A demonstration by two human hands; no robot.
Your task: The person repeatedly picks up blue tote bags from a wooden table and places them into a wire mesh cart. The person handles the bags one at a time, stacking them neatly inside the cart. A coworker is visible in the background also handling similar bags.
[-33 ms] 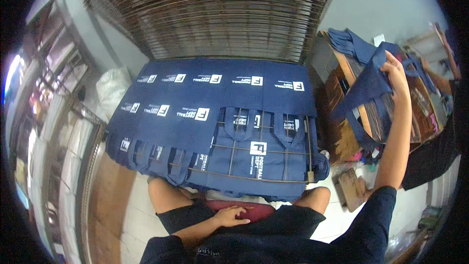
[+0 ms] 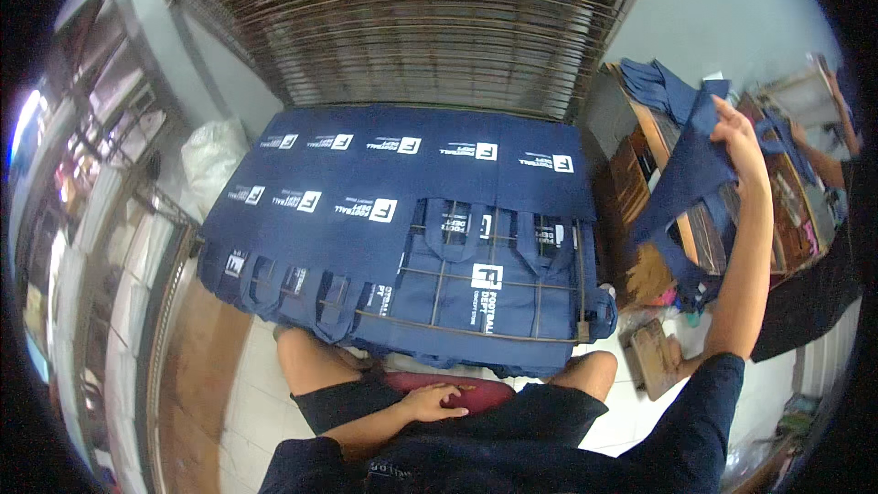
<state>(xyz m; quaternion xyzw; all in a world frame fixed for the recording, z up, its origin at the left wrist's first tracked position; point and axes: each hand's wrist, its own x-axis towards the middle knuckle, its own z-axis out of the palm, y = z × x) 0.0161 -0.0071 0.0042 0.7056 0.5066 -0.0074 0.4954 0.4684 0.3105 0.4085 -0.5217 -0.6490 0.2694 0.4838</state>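
Note:
My right hand (image 2: 743,144) is raised at the right, gripping a navy blue fabric bag (image 2: 688,185) that hangs down from it over a wooden bench. My left hand (image 2: 437,400) rests flat on a dark red seat (image 2: 483,392) between my knees, holding nothing. In front of me lie rows of navy blue tote bags with white prints (image 2: 402,210), spread flat and overlapping. The nearest bag (image 2: 485,297) lies under a thin metal wire frame (image 2: 439,325).
A stack of wire racks (image 2: 412,27) rises behind the bags. A wooden bench (image 2: 668,183) with more blue bags stands at the right, where another person's arm (image 2: 823,160) shows. A white plastic sack (image 2: 212,160) sits at the left, a small wooden block (image 2: 651,352) on the floor.

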